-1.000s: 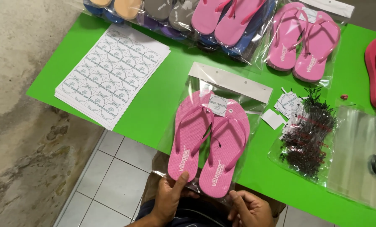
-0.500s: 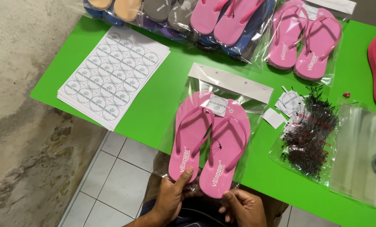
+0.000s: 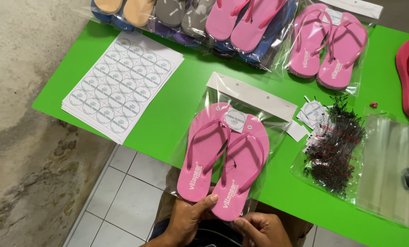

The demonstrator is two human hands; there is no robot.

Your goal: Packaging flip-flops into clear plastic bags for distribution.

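The left hand, at the lower middle of the frame, is curled around the heel end of a pair of pink flip-flops, thumb laid flat on top of the sole and fingers tucked underneath. The right hand, just to its right, is loosely closed at the same end; its fingers seem to pinch the bottom edge of the clear plastic bag that sleeves the pair, though the grip itself is partly hidden. The pair lies in the centre of the frame, heels hanging over the near edge of the green table, toes pointing toward the white header strip of the bag. A round paper tag sits between the straps.

With the heels off the table, a slack grip could let the pair slide out of the open bag end toward the tiled floor; a hard tug might crease the film or pull the tag loose.

Right of the pair lie small paper tags and a bag of black plastic fasteners, then a stack of empty clear bags. To the upper left is a sheet of round stickers. Along the top edge lie more bagged flip-flops in several colours.
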